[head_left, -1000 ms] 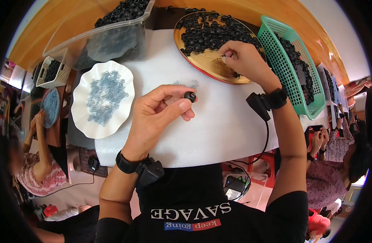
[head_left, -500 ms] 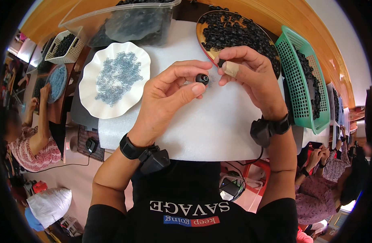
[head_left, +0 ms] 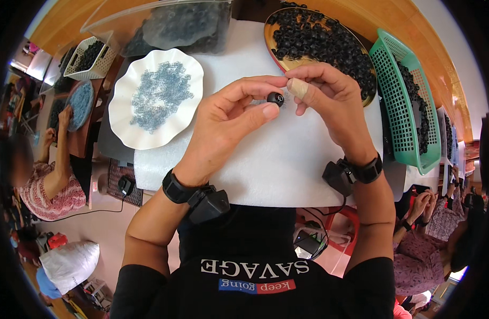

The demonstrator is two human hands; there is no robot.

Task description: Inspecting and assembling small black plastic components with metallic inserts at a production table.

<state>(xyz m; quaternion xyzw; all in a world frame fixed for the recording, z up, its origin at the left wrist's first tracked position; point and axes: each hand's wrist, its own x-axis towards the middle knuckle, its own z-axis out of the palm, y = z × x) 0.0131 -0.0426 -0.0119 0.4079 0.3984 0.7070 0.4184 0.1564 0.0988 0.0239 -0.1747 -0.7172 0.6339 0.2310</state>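
Note:
Between the thumb and fingers of my left hand [head_left: 228, 109] is a small round black plastic part [head_left: 276, 98] with a white mark on its end. My right hand [head_left: 332, 103], a tan bandage on its thumb, is closed in a pinch close beside it. Fingertips of the two hands nearly meet; whatever the right ones hold is hidden. Below lies a white foam sheet [head_left: 244, 175], with a few tiny clear pieces partly showing behind the fingers. To the left, a wavy-edged white plate [head_left: 121, 106] bears many small bluish clear rings [head_left: 162, 95].
A gold oval tray [head_left: 279, 59] heaped with black parts [head_left: 319, 42] stands beyond my right hand. Right of it is a green basket [head_left: 391, 80]; a clear bin [head_left: 175, 26] sits at the back left. Co-workers sit at both sides. Cables hang by my right wrist.
The small black piece that showed in my right fingertips is now out of sight. My hands have drawn closer together. The whole view has shifted slightly.

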